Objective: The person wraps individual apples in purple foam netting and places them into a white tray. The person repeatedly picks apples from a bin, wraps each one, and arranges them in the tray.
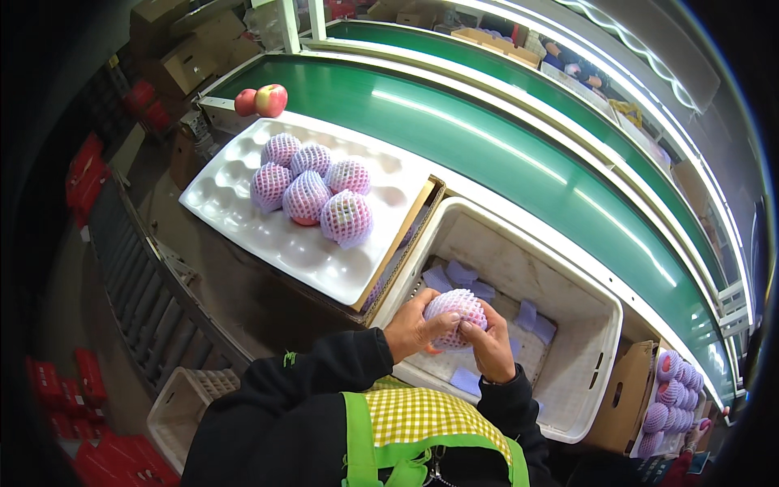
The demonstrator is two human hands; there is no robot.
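My left hand [412, 329] and my right hand [493, 345] are both closed around a fruit in a pink-white foam net [454, 307], with a bit of red-orange showing below it. They are over a white plastic crate [588, 349] with loose lilac foam sleeves [535, 321] inside. To the upper left, a white dimpled tray [227, 203] on a cardboard box holds several netted fruits [304, 195]. Two bare apples [270, 100] sit beyond the tray's back corner, by the belt.
A green conveyor [479, 138] runs behind. At right, a co-worker's hand [694, 434] is by a tray of netted fruits [673, 394] and a carton [621, 394]. Another person [572, 65] works across. At left are a roller rack [162, 308], a crate [174, 406] and red boxes [65, 381].
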